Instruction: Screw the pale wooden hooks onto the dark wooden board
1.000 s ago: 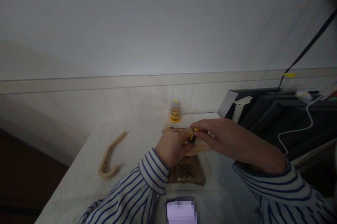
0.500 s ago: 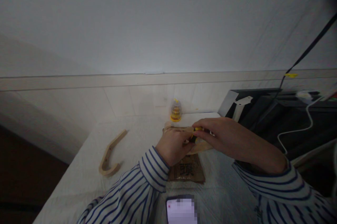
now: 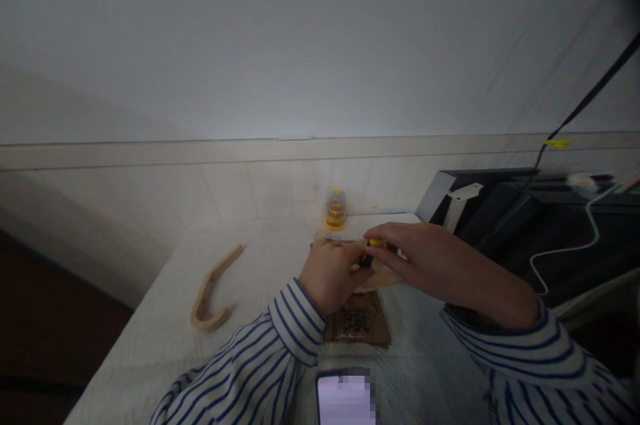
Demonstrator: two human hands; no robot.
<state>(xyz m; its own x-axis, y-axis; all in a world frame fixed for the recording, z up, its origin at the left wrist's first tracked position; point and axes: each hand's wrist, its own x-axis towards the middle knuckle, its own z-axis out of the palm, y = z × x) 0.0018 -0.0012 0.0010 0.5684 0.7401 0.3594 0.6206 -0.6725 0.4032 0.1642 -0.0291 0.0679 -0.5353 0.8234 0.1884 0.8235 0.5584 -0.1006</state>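
Observation:
Between my fingertips stands a small screwdriver point(image 3: 371, 258) with a yellow and black handle, mostly covered by the fingers. My right hand point(image 3: 420, 258) pinches its yellow top from the right. My left hand point(image 3: 333, 275) is closed, thumb and forefinger around the lower black part; its other fingers are hidden. Below the hands lies a pale wooden piece point(image 3: 383, 278), partly covered, over a brown printed packet point(image 3: 357, 322). Where the screwdriver's tip meets the wood cannot be seen.
A J-shaped wooden hook point(image 3: 204, 295) lies on the white-covered table point(image 3: 150, 338) at left. A clear dome-shaped case with a yellow base point(image 3: 335, 212) stands by the wall. A phone point(image 3: 345, 402) lies at the front. Dark panels point(image 3: 565, 225) and a white cable point(image 3: 595, 232) are at right.
Both hands stay at the same spot around the screwdriver, with only slight finger movement. The whole view has shifted a little; the objects on the table have not moved.

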